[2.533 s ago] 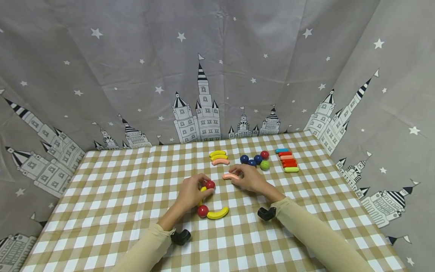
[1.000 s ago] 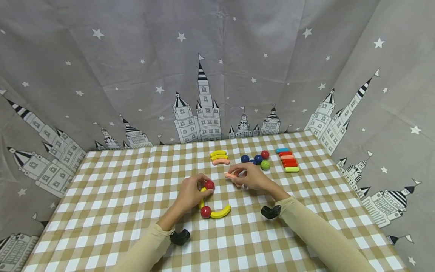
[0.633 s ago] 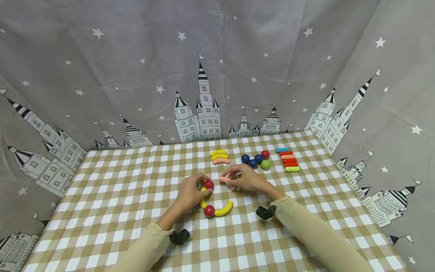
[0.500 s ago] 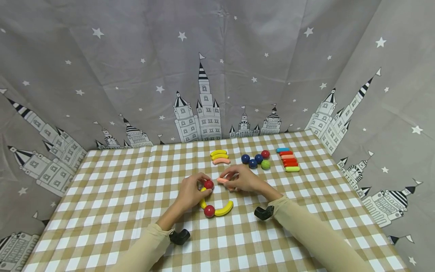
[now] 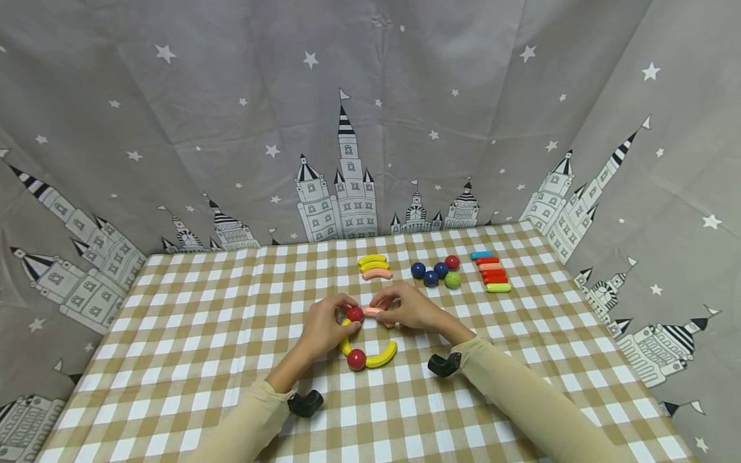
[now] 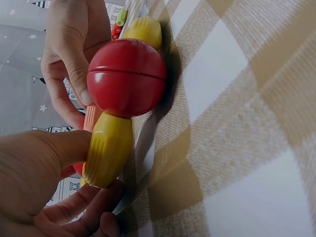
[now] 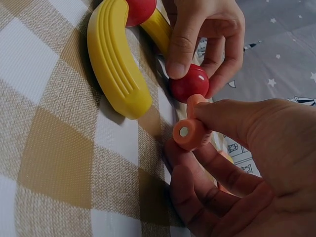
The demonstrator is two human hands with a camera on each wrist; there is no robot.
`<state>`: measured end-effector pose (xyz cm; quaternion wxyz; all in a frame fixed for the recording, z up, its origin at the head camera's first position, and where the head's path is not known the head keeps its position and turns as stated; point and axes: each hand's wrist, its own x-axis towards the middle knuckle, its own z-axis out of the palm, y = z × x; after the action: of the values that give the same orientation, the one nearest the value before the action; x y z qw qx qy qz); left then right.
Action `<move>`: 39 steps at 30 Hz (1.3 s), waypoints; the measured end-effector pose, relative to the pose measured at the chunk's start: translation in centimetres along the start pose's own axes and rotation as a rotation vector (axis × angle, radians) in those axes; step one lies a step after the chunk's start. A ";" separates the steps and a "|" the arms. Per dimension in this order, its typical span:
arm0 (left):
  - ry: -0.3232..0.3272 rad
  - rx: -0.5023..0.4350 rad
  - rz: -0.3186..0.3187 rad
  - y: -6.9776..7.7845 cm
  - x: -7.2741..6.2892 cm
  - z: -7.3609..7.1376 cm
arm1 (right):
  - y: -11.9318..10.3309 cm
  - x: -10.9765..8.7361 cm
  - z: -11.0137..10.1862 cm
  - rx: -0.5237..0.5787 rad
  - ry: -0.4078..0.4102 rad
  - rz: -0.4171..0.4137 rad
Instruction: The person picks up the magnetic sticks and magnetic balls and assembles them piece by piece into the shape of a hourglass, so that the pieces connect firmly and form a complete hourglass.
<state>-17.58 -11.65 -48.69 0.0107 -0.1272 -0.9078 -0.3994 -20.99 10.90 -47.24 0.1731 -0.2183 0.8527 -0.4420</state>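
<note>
My left hand (image 5: pixel 332 326) pinches a red magnetic ball (image 7: pixel 190 85) at the far end of a yellow curved stick (image 6: pixel 109 148). The stick's near end joins a second red ball (image 6: pixel 127 78), from which another yellow curved stick (image 7: pixel 117 61) runs right, all close over the cloth. My right hand (image 5: pixel 412 308) pinches an orange curved stick (image 5: pixel 373 312) between thumb and fingers. Its left tip is right at the red ball in my left hand. In the right wrist view, a round silvery magnet (image 7: pixel 183 132) shows in its end; my fingers hide part of it.
Beyond my hands lie two yellow curved sticks (image 5: pixel 373 263) and an orange one (image 5: pixel 377 274). To the right are several blue balls (image 5: pixel 418 270), a red ball (image 5: pixel 452 262) and a green ball (image 5: pixel 453 280). Several straight sticks (image 5: pixel 493 272) lie farther right on the checked tablecloth (image 5: pixel 191 334).
My right hand has carried the orange stick left to the red ball in my left hand. The lower red ball and yellow stick have swung slightly right; my left hand has barely moved.
</note>
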 end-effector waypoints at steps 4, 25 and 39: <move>-0.002 -0.003 -0.001 0.0 0.1 0.0 | -0.1 0.0 0.0 0.003 0.005 0.007; -0.036 0.006 0.015 0.6 -0.6 -0.1 | -0.3 0.5 0.3 -0.029 0.043 0.031; -0.048 -0.004 -0.003 0.6 -0.3 0.0 | 0.2 0.5 0.4 -0.021 0.049 -0.021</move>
<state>-17.18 -11.32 -48.25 -0.0120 -0.1357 -0.9072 -0.3980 -21.26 10.49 -47.62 0.1450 -0.2182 0.8589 -0.4400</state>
